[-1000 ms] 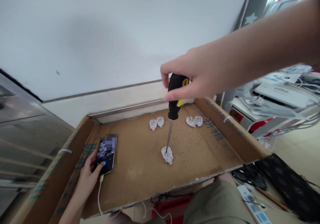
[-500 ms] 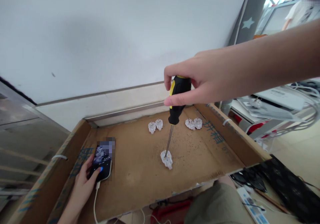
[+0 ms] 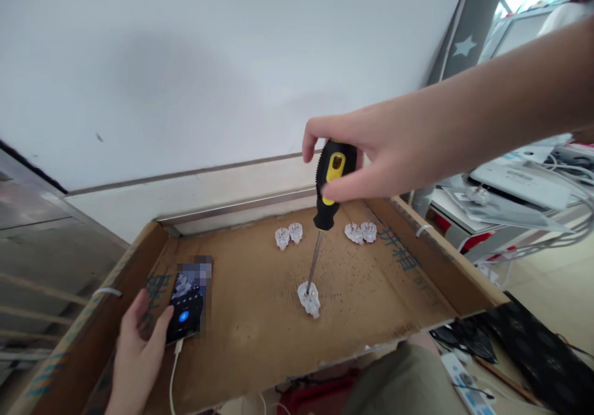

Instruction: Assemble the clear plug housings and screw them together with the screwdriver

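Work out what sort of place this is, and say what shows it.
Probably an improvised workspace in a small workshop or office, though I can't be certain. The clues are white plug-like pieces, a screwdriver with its tip on one, and looped cables at the right.

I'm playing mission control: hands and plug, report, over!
Right hand gripping screwdriver, tip at white plug. Left hand open by phone. Nothing seen in the way.

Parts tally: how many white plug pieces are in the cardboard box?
5 white plug pieces: two at the far middle, two at the far right, one at the tip of the screwdriver. The left hand could hide more.
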Demonstrator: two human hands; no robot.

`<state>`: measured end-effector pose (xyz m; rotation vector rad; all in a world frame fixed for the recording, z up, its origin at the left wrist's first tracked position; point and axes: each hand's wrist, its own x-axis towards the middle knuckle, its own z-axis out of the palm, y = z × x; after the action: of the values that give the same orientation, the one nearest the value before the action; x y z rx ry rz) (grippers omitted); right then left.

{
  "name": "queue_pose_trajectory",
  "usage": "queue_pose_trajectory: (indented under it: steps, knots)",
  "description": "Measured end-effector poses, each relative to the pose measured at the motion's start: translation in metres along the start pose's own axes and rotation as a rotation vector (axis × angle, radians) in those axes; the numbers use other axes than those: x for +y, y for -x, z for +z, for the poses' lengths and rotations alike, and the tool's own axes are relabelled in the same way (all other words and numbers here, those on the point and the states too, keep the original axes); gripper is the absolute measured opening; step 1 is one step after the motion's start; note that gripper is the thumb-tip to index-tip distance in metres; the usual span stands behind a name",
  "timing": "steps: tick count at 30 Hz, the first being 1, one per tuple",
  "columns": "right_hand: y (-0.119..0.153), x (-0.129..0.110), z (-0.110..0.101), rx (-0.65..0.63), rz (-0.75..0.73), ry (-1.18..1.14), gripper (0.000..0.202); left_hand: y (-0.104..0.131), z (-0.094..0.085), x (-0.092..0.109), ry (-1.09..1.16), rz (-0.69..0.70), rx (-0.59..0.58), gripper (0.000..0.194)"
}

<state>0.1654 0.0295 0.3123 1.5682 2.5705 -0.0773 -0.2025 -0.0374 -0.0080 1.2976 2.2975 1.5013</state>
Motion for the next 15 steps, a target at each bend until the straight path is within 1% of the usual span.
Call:
queue_pose_trajectory:
  steps: [1,2,3,5,6,7,8,9,11,13,14,15]
  knots:
    - [0.000,0.000,0.000,-0.024,-0.005,-0.059,0.034,0.011,0.005,0.020,-0.012,0.048,0.044,0.077]
    - [0.001,-0.001,0.000,-0.048,-0.004,-0.091,0.036,0.025,0.012,0.041,-0.016,0.094,-0.021,0.070]
    - [0.002,-0.003,-0.001,-0.067,0.003,-0.090,0.032,0.039,0.022,0.061,-0.027,0.163,-0.150,0.063]
    - [0.003,-0.006,-0.002,-0.077,0.028,-0.015,0.022,0.066,0.048,0.097,-0.060,0.372,-0.459,0.059]
    - [0.003,-0.007,-0.002,-0.065,0.033,0.037,0.025,0.077,0.063,0.111,-0.076,0.447,-0.587,0.055]
    - [0.003,-0.007,-0.003,-0.052,0.032,0.076,0.031,0.086,0.076,0.122,-0.088,0.492,-0.692,0.048]
    - [0.003,-0.007,-0.003,-0.041,0.024,0.090,0.035,0.093,0.088,0.131,-0.101,0.516,-0.768,0.041]
    - [0.003,-0.007,-0.003,-0.035,0.012,0.076,0.035,0.098,0.097,0.137,-0.106,0.521,-0.807,0.033]
    - [0.003,-0.006,-0.002,-0.040,-0.011,0.022,0.034,0.101,0.108,0.142,-0.100,0.505,-0.837,0.024]
    - [0.003,-0.007,-0.001,-0.059,-0.018,-0.005,0.031,0.100,0.110,0.141,-0.090,0.475,-0.838,0.023]
    - [0.003,-0.008,0.000,-0.058,-0.019,0.022,0.028,0.098,0.108,0.139,-0.084,0.458,-0.844,0.025]
    - [0.003,-0.009,0.001,-0.036,-0.016,0.045,0.031,0.097,0.106,0.138,-0.076,0.442,-0.856,0.027]
